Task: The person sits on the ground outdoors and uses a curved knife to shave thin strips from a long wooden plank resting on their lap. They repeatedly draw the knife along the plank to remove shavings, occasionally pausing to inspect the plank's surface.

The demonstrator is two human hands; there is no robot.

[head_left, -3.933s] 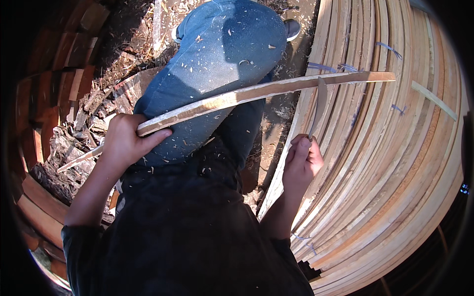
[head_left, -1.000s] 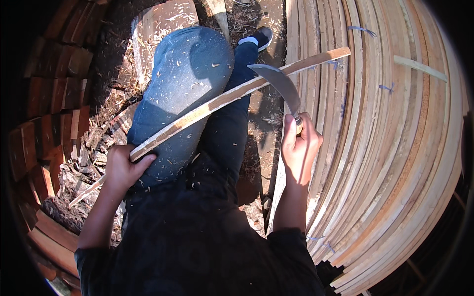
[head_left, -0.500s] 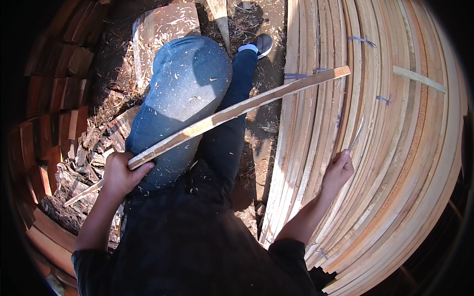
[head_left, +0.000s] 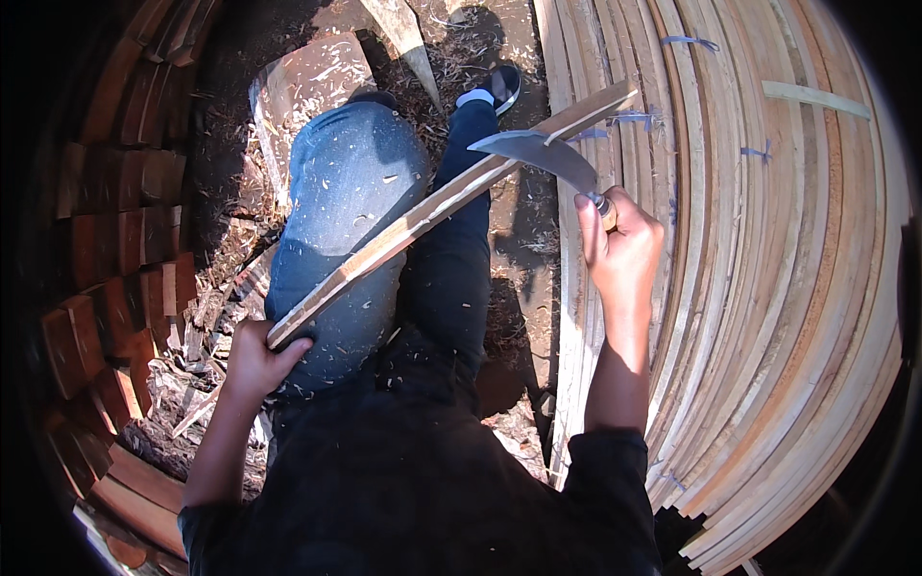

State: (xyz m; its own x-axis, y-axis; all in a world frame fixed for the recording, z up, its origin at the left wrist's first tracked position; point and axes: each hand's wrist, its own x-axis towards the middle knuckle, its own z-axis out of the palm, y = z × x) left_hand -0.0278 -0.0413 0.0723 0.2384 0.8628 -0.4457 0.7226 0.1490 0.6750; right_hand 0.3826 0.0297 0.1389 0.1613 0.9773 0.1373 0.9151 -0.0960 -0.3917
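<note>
My left hand (head_left: 257, 362) is closed round the near end of a long wooden strip (head_left: 384, 243). The strip slants up to the right across my thigh, its far end over the stacked wood. In my right hand (head_left: 622, 245) is the wooden handle of a sickle (head_left: 538, 152), a curved steel blade pointing left. That blade crosses above the strip near its far end, with a small curl of wood at its edge. Whether the blade touches the strip I cannot tell for sure.
A large stack of long wooden strips (head_left: 740, 317), some tied with blue string, fills the right side. Brown blocks (head_left: 120, 230) are piled at the left. A board (head_left: 317, 72) with shavings lies ahead of my knee; bark scraps (head_left: 197, 384) and shavings cover the ground.
My right hand has swung up and to the left, bringing the sickle from over the stack onto the strip. The strip's far end has shifted a little left and away.
</note>
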